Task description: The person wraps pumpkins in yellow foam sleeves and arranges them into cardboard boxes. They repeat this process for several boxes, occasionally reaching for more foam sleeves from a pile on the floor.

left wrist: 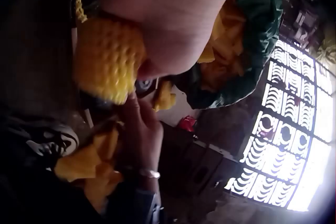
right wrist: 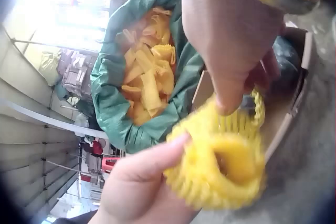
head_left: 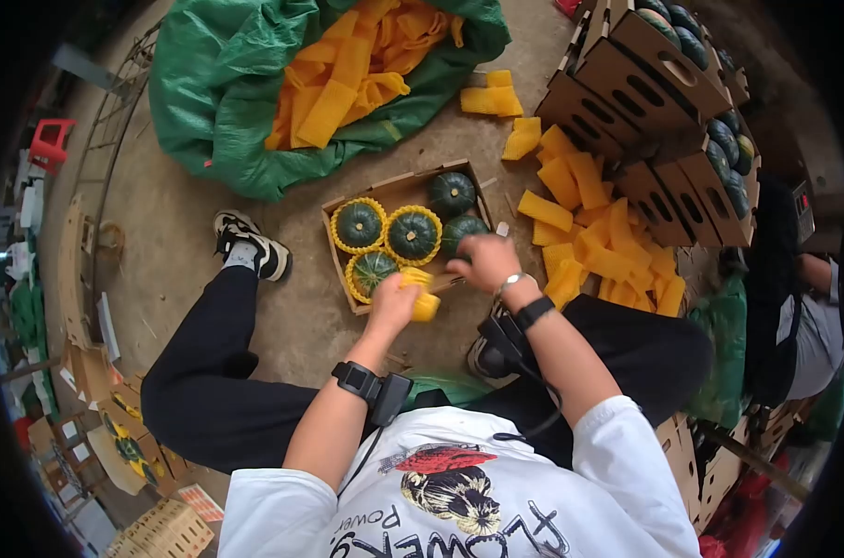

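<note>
My left hand grips a yellow foam net sleeve just beyond the near edge of a shallow cardboard box. In the right wrist view the sleeve shows an open, hollow end. Three dark green pumpkins in the box wear such nets, one of them a paler striped pumpkin. Two are bare: one at the far corner, and a nearer pumpkin partly covered by my right hand. The right thumb overlaps the sleeve in the right wrist view; I cannot tell whether those fingers grip anything.
A large green sack full of yellow foam nets stands behind the box. More loose nets lie heaped on the floor at right. Stacked cartons of pumpkins rise beyond them. My shoe is left of the box.
</note>
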Available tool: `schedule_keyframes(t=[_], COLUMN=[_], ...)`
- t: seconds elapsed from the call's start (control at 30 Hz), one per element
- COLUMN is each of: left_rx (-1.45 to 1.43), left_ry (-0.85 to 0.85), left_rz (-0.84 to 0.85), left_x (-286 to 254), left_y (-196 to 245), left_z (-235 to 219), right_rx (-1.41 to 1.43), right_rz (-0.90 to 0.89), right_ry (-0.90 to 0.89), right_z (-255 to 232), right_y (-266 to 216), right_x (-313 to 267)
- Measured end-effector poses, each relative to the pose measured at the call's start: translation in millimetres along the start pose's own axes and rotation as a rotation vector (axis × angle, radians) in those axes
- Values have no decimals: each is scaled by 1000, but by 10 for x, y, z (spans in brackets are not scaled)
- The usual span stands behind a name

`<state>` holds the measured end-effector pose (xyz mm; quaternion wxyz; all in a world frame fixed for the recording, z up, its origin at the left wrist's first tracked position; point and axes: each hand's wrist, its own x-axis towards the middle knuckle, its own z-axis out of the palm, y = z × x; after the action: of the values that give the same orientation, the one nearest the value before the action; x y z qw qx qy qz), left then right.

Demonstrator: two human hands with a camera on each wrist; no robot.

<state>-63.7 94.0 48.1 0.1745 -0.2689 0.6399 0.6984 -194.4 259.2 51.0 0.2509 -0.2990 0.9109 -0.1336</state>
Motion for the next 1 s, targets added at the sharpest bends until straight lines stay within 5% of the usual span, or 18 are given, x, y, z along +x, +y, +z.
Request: schedule_keyframes(t=[0.03,0.13,0.17,0.2,0.23,0.3,0.37,0.43,0.5,0.57,0.63,0.7,0.83,0.9,1.0], left_rx=[452,450,454,355,209,-126,-345,-514,-601,-714,-829,-911,-954,-893,25], left_ry=[291,300,303,304,338,364,165,-170,-194,-272,-343,-590,-544,-437,163], left_rz=[53,95,121,123,167,97,172,64,87,127,164,226,157,143,570], left_x=[58,160,200,191,227,220,181,133,-58,-312,-484,-576,-775,-773,-667], left_y=[4,-96,-119,-53,-83,107,332,373,376,500,560,598,620,614,567], left_z=[-31,-17,-36,-55,-101,-171,-179,-102,-49,13,52,121,168,135,97], right_rx=[-109,-323,-390,-456,-451,-677,-738,-313,31,650,2055,2081,1967,704,1003], right_rz=[-24,-61,-21,17,13,-29,-70,-190,-352,-295,270,235,93,139,44], right_ry=[111,151,-37,-231,-245,-71,79,53,202,274,-381,-387,-106,465,511], right_z=[56,201,169,110,127,50,-84,-481,-625,-646,-425,-159,-198,-279,-253], right_y=[106,135,129,71,10,-69,-253,-647,-813,-634,-263,-320,-534,-448,-548], right_x=[148,359,472,514,458,434,183,-154,-475,-559,-549,-611,-754,-705,-731])
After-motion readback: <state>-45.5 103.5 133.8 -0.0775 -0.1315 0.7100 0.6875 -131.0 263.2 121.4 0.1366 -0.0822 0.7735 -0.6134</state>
